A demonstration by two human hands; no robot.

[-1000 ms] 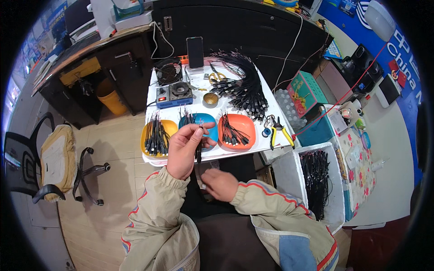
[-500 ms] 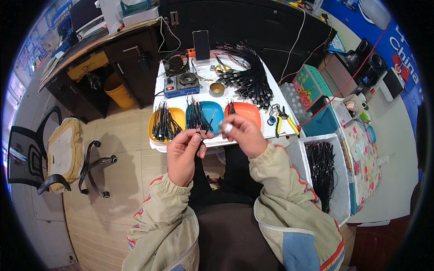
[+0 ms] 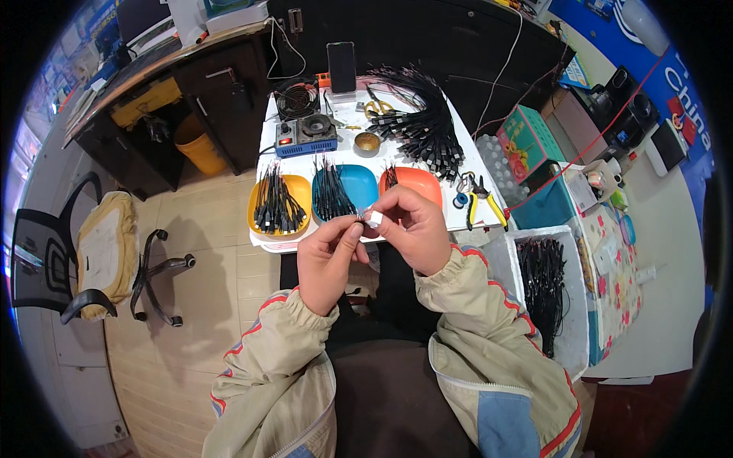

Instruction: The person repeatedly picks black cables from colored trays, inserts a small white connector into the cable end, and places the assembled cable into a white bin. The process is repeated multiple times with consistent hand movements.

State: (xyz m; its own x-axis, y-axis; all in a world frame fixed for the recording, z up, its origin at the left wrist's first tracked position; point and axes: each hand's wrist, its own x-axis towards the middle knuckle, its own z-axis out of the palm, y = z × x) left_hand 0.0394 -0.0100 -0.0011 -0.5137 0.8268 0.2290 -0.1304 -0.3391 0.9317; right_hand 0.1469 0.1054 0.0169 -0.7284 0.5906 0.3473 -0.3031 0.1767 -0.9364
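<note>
While thin reddish wire ends (image 3: 361, 214) are being held up at the fingertips of the left hand (image 3: 327, 258), a small white block-like piece (image 3: 374, 219) is being pinched just beside them by the right hand (image 3: 418, 233). Whether piece and wires are touching cannot be told. Both hands are being curled nearly closed, thumb against fingers, and whatever is being held below the wire ends is being hidden by the left palm. Both are being positioned by the near edge of a white rectangular table (image 3: 397, 161).

If the wires are being gripped too lightly, they could be twisted or pushed aside by the white piece; from this edge, a slipped piece could be lost toward the lap.

Just beyond, slim black cables (image 3: 331, 191) are being held in a rounded blue plastic tray (image 3: 366, 180); by a knuckle passing too low, they could be snagged. More cables are being held in a yellow plastic tray (image 3: 300, 185) on the left and an orange plastic tray (image 3: 422, 183) on the right. Farther back, a blue box-shaped heating unit (image 3: 307, 145) is being seen beside a round metal bowl (image 3: 367, 143).
</note>
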